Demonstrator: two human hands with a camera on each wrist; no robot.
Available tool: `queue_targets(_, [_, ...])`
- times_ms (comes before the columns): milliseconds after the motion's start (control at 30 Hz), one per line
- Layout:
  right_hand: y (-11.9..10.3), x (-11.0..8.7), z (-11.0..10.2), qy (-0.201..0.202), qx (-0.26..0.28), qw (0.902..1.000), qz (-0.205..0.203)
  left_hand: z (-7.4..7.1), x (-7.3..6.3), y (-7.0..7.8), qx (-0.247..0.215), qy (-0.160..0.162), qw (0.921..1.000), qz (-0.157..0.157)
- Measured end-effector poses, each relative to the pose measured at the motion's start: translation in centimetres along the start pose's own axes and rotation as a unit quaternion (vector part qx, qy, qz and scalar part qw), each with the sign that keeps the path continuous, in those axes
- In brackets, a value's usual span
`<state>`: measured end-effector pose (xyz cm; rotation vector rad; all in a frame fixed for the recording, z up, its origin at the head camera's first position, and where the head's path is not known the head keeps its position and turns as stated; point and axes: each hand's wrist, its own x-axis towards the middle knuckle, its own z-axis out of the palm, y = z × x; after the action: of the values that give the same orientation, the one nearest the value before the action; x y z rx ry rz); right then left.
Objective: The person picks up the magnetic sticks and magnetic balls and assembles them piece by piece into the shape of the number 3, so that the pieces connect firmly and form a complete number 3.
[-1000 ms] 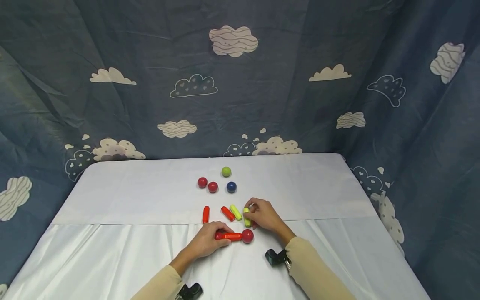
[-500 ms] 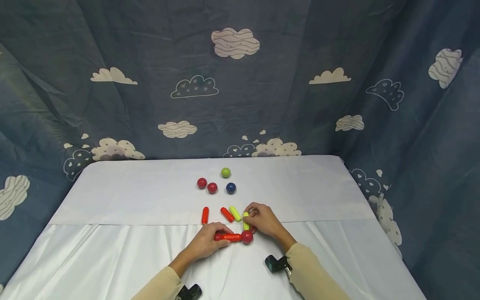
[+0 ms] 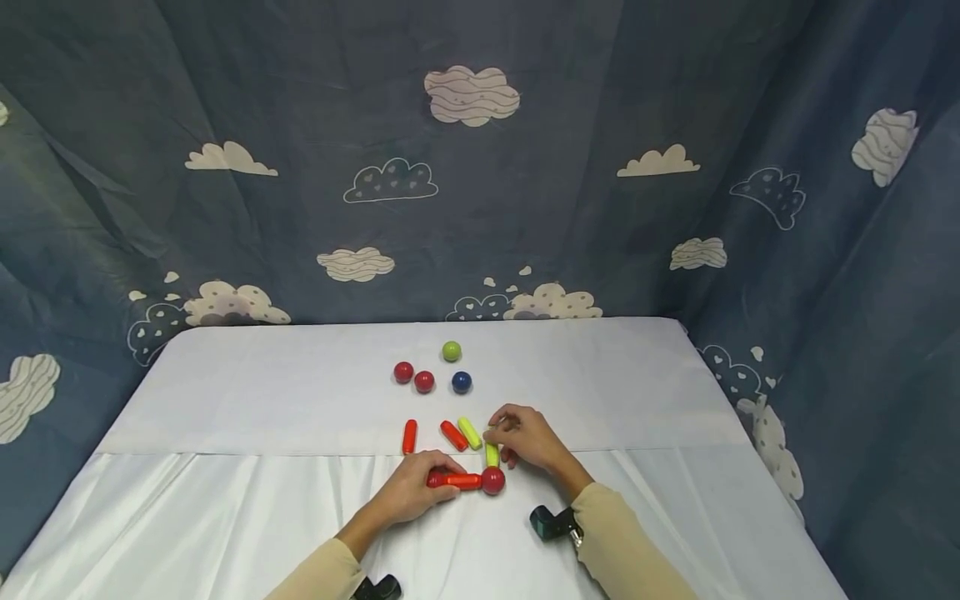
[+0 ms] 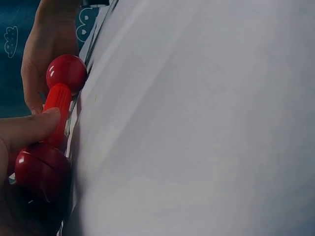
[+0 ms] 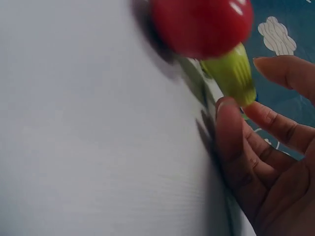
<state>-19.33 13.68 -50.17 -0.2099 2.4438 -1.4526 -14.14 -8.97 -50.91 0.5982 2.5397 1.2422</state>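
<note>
My left hand (image 3: pixel 412 487) grips a red stick (image 3: pixel 467 482) that lies flat on the white cloth, its thumb along the stick in the left wrist view. A red ball sits on each end: one (image 3: pixel 435 479) partly under the left fingers, the other (image 3: pixel 492 480) at the right end. From that right ball a yellow-green stick (image 3: pixel 492 457) points away toward the back, its near end against the ball. Fingers of my right hand (image 3: pixel 529 437) pinch the stick's far end. In the right wrist view the yellow-green stick (image 5: pixel 234 76) meets the ball (image 5: pixel 204 24).
Two loose red sticks (image 3: pixel 453 435) and another yellow-green stick (image 3: pixel 469 432) lie just beyond the hands. Farther back are two red balls (image 3: pixel 423 382), a blue ball (image 3: pixel 461 382) and a green ball (image 3: pixel 451 351). A dark cloud-print curtain (image 3: pixel 525 208) hangs behind the table.
My right hand has brought the yellow-green stick toward me, up against the right red ball, and its fingers now sit at the stick's far end. The left hand stays put.
</note>
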Motion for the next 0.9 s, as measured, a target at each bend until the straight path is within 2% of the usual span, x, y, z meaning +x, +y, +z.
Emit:
queue_targets(267, [-0.5,2.2,-1.1,0.019,-0.035,0.9989,0.023,0.2,-0.1,0.0,-0.004,0.001,1.0,0.0])
queue_targets(433, [-0.9,4.0,-1.8,0.0,-0.036,0.9993,-0.004,0.1,-0.1,0.0,-0.003,0.004,1.0,0.006])
queue_targets(567, [-1.4,5.4,-2.2,-0.011,-0.069,0.9969,-0.036,0.2,-0.2,0.0,-0.005,0.003,1.0,0.0])
queue_targets(733, [-2.4,7.1,-2.6,-0.011,-0.128,0.9907,-0.045,0.3,-0.3,-0.1,-0.005,0.002,1.0,-0.005])
queue_targets(900, [-3.5,8.5,-2.8,-0.037,-0.137,0.989,-0.044,0.2,0.0,-0.1,-0.002,-0.001,1.0,-0.002])
